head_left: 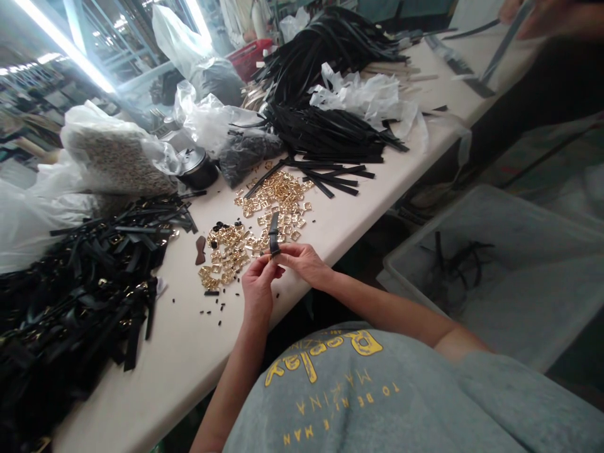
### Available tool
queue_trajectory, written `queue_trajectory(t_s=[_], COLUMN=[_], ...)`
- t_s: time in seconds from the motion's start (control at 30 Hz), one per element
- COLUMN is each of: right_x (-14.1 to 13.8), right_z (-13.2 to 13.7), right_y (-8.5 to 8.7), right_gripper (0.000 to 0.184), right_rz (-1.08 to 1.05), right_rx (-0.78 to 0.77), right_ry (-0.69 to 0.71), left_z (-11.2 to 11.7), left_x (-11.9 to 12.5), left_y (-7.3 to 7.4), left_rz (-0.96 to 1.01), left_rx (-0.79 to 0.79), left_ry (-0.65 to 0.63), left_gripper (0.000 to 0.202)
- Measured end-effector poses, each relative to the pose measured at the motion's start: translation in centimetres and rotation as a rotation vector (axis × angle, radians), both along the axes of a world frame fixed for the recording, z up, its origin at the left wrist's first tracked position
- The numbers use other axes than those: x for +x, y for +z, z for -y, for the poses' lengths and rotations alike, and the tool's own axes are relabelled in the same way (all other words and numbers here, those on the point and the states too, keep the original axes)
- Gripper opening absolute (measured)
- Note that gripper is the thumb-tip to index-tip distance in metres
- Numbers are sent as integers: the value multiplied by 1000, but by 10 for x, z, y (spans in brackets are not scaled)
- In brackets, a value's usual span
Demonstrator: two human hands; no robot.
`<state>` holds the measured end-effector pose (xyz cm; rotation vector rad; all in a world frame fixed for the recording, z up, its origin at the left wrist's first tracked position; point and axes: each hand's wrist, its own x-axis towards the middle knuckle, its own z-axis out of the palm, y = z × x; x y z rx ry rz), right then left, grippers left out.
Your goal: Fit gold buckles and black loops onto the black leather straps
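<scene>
A short black strap (274, 231) stands upright between my two hands, over the table's near edge. My left hand (260, 275) pinches its lower end, and my right hand (302, 260) closes on the same end from the other side. Whether a buckle sits between the fingertips is hidden. Just beyond the hands lie gold buckles (280, 192) in a loose heap, with a second group of gold buckles (226, 244) to the left. A brown bow-shaped piece (201, 250) rests beside that group, and tiny black bits (220, 308) are scattered nearer me.
Black straps with buckles (108, 270) pile up at left. Behind the buckles lie loose black strips (330, 135), plastic bags (117, 148) and a dark tin (197, 167). A pale bin (491, 251) stands right of the table (189, 358). Another person's hand (533, 19) shows top right.
</scene>
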<state>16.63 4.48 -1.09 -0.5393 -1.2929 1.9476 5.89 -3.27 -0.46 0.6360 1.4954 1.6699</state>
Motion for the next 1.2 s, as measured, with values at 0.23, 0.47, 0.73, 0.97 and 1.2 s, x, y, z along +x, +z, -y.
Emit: queue_trajectory(t_s=[0.23,0.47,0.73,0.97,1.2], right_x=[-6,10,20,18,15], right_z=[-5,-12,-13,-15,-21], right_y=[-3,-5,-4,-8,-7], right_gripper=[37,30,33,31,33], right_rz=[12,148,83,47,2], right_rx=[-11,362,421,169,-42], right_ry=[-32,-33,335,284,301], left_z=[6,12,-6,-17,-20], left_x=[3,-20,-38,-39,-41], left_y=[5,13,24,34,33], left_rz=[-173,-183,-53,-61,-60], left_rx=[-81,-99,-130,-174,-156], left_ry=[-50,-117,-504,-498,-504], left_gripper=[29,35,32,32,33])
